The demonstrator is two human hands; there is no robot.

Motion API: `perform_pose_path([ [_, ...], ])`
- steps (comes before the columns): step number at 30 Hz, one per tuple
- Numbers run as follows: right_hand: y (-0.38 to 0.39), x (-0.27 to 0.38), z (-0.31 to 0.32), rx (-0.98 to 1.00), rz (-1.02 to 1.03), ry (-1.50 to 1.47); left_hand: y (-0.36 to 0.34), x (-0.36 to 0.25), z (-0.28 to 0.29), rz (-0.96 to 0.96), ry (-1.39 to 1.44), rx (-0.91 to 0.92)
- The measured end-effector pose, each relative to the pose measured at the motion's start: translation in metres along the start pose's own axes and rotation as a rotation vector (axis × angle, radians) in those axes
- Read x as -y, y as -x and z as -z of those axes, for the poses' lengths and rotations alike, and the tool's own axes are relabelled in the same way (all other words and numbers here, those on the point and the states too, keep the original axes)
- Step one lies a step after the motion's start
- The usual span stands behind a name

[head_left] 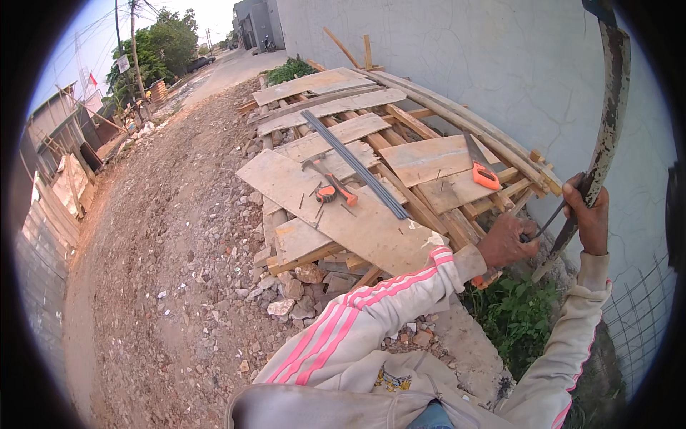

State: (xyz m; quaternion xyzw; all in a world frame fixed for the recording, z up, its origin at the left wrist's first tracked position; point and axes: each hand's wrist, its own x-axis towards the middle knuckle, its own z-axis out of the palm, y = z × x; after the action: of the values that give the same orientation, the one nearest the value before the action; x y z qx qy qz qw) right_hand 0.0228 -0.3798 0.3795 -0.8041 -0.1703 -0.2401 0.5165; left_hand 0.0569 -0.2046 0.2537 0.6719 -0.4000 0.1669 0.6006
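Note:
My left hand (pixel 506 242) is closed around the lower end of a thin dark rod (pixel 549 220). The rod slants up to my right hand (pixel 594 223), whose fingers are closed at its upper end. Right against that hand runs a long bar (pixel 609 118) with dark, peeling pale paint, bent-looking and nearly upright; part of the grip is hidden behind it. Left of my hands, on pale boards (pixel 389 232), lie a bundle of thin grey rods (pixel 354 163), a claw hammer (pixel 330 180), an orange tape measure (pixel 326 194), several nails (pixel 319 214) and an orange-handled handsaw (pixel 483 168).
The boards rest on stacked timber (pixel 429 204) along a grey wall (pixel 457 57). Rubble (pixel 286 300) edges the pile beside a rough dirt road (pixel 157 272). Green weeds (pixel 522 307) grow below my hands. A wire mesh (pixel 643 314) leans at the right.

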Motion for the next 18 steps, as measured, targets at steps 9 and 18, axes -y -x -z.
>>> perform_pose_path([
  [9,0.002,-0.003,0.026,-0.018,-0.016,-0.114,-0.018,-0.008,-0.017,0.065,-0.013,-0.021],
  [18,0.09,0.013,0.047,-0.277,-0.074,-0.108,0.019,0.028,0.017,0.281,0.203,-0.1],
])
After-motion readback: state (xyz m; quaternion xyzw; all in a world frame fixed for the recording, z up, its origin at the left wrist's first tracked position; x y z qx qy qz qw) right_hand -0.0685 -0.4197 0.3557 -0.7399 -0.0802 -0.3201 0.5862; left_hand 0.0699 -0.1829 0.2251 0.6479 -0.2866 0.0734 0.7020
